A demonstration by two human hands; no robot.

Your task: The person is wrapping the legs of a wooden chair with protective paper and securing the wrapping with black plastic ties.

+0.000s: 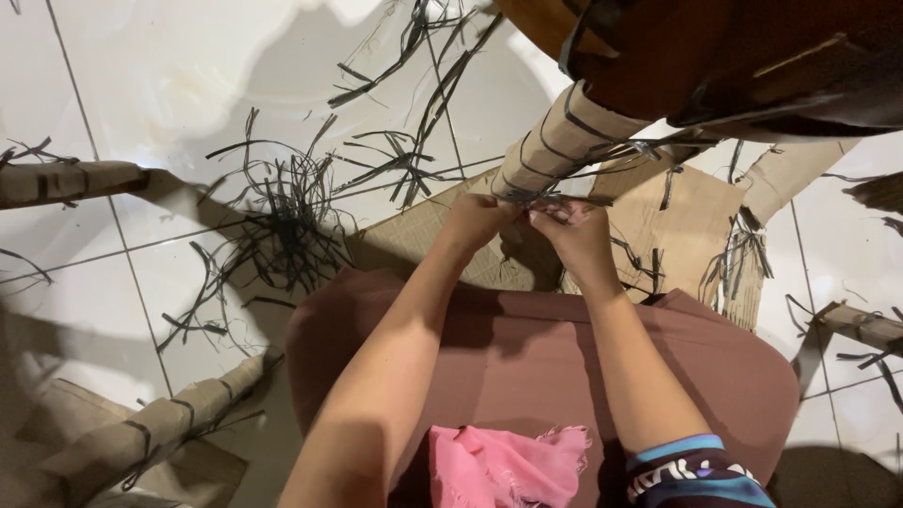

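Observation:
My left hand [475,221] and my right hand [578,237] meet at the lower end of a chair leg wrapped in brown cardboard [555,146]. Both pinch a thin black strap [546,200] that runs around that end. More black straps circle the wrapped leg higher up. The leg rises to a dark brown wooden seat [715,56] at the top right. What my fingertips do with the strap is hidden by the hands themselves.
Cut black strap pieces [282,226] litter the white tiled floor [169,85]. Other cardboard-wrapped legs lie at the left [66,179], bottom left [150,433] and right [856,325]. Flat cardboard [677,216] lies under the leg. A pink cloth [499,466] rests on my lap.

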